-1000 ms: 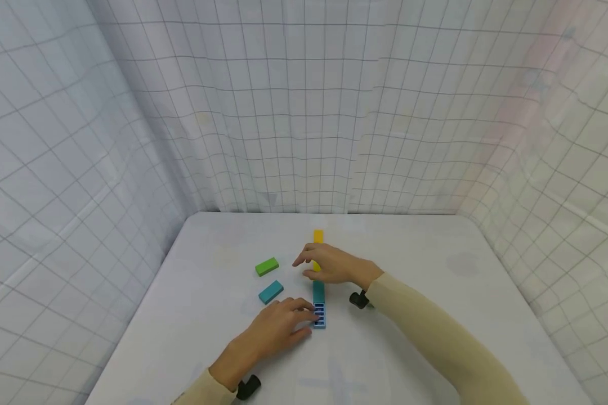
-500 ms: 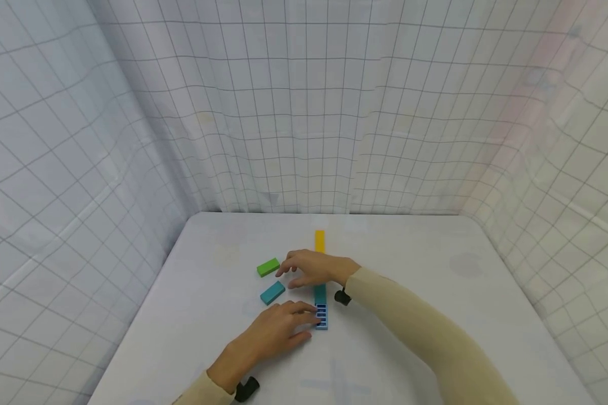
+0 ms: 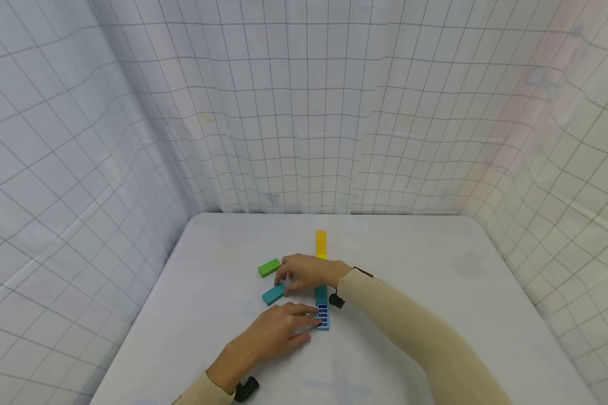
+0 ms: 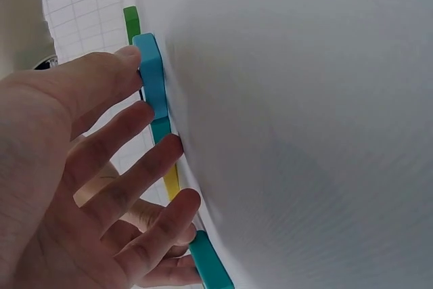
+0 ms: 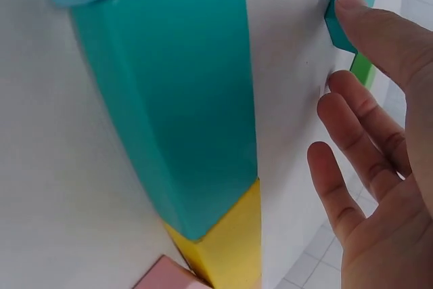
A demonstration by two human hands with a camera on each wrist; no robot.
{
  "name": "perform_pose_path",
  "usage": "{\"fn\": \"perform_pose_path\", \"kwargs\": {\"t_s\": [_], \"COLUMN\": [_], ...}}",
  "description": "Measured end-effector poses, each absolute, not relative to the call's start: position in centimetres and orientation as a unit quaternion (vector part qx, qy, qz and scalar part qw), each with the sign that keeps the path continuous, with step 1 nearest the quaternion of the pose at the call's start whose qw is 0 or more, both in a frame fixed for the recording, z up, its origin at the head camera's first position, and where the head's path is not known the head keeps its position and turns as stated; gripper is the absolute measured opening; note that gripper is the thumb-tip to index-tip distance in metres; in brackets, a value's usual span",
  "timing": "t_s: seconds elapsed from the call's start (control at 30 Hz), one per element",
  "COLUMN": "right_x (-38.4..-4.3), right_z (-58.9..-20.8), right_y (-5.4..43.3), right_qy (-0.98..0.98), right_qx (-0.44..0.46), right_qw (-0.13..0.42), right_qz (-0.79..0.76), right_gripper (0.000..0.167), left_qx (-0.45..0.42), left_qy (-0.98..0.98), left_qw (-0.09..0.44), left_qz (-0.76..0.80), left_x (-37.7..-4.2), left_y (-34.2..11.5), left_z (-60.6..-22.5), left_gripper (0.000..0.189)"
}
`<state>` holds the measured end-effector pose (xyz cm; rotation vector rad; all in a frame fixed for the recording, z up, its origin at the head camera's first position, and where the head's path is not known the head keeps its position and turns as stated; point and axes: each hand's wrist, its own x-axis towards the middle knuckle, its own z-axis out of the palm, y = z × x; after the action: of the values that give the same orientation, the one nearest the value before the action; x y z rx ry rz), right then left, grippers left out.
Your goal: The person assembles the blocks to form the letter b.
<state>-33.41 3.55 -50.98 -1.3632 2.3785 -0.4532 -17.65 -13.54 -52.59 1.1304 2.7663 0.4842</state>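
Note:
In the head view, a light-blue slotted block [image 3: 325, 319] ends the near side of a straight row. My left hand [image 3: 276, 332] lies beside it, its outstretched fingers touching it. Beyond it in the row come a teal block [image 5: 183, 99] and yellow blocks [image 3: 321, 243], partly hidden by my right hand [image 3: 306, 271]. That hand is at a loose teal block [image 3: 272, 295] left of the row, its thumb [image 5: 352, 8] on the near end and other fingers spread, loosely bent. Whether it grips the block is unclear.
A green block [image 3: 269, 267] lies just behind the loose teal one. Beside the row, a pink block [image 5: 169, 275] shows at the bottom of the right wrist view. White gridded curtains [image 3: 304, 112] stand around the back and sides of the white table [image 3: 410, 253].
My right hand has moved left and toward me, from above the yellow blocks to the loose teal block. My left hand has stayed at the slotted block.

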Motion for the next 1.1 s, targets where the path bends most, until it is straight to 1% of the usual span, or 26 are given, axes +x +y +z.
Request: {"fn": "perform_pose_path", "kwargs": {"t_s": [0.27,0.5,0.73,1.1], "right_x": [-33.0,-32.8,-32.5,-32.2], "right_z": [-51.0,-51.2,-51.3,-51.3], "right_y": [4.0,4.1,4.2,5.3], "right_qy": [0.854,0.854,0.855,0.86], "right_qx": [-0.466,-0.466,-0.466,-0.457], "right_qw": [0.175,0.172,0.163,0.145], "right_qz": [-0.151,-0.154,-0.158,-0.174], "right_gripper": [0.029,0.033,0.031,0.033], "left_qx": [0.376,0.372,0.375,0.367], "left_qy": [0.911,0.913,0.911,0.917], "left_qw": [0.055,0.064,0.069,0.065], "left_qz": [0.16,0.158,0.157,0.142], "left_x": [-17.8,-17.9,-17.8,-17.9], "left_y": [-13.5,-13.5,-13.4,-13.2], "left_z": [-52.7,-52.4,-52.2,-52.3], "left_gripper": [0.039,0.039,0.04,0.038]}}
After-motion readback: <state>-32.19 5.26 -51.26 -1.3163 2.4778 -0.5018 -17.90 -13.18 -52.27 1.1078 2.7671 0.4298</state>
